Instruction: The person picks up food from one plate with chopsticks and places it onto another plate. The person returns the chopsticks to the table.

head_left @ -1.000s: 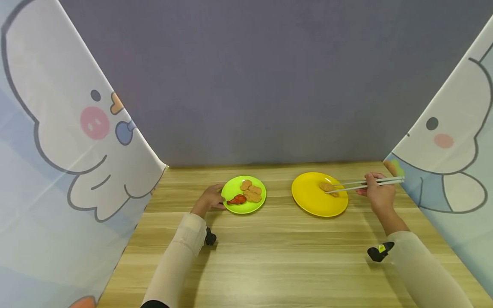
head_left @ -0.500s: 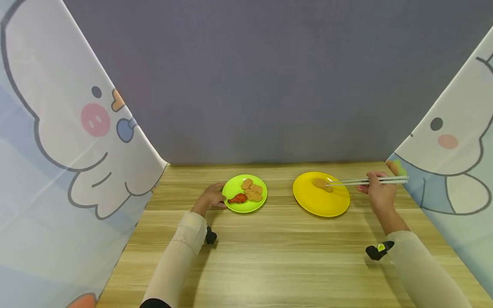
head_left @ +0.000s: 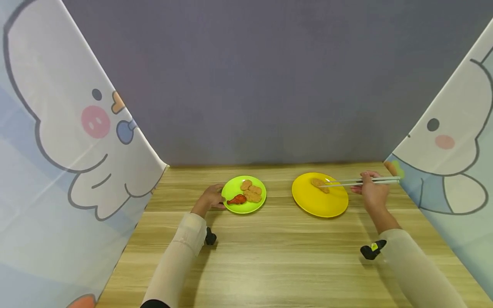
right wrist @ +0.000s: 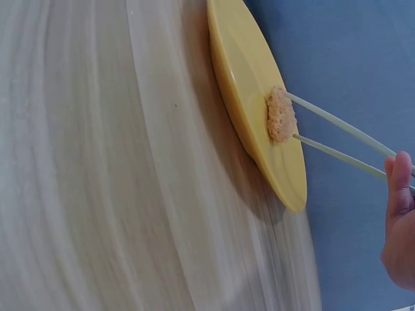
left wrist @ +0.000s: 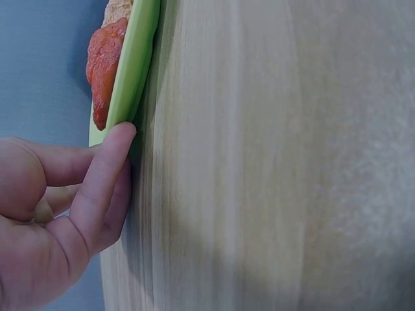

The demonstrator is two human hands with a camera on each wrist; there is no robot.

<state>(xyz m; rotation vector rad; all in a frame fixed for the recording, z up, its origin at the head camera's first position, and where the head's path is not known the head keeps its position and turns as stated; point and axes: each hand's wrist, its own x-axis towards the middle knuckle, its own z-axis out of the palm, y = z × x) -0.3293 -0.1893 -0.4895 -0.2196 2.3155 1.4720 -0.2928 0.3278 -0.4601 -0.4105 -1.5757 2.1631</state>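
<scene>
One nugget point(head_left: 320, 185) moved to the yellow plate point(head_left: 308, 204) — several left.
It was pinched by chopsticks point(head_left: 360, 182) in the right hand's point(head_left: 371, 193) closed grip; the green plate point(head_left: 233, 189) was touched by the left hand point(head_left: 211, 199), fingers loosely curled.

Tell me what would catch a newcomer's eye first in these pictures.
Probably the two bright plates on the wooden table: a yellow plate on the right and a green plate on the left. The right hand holds chopsticks whose tips sit at a breaded nugget on the yellow plate. The left hand touches the green plate's rim, beside a red drumstick and more nuggets.
</scene>
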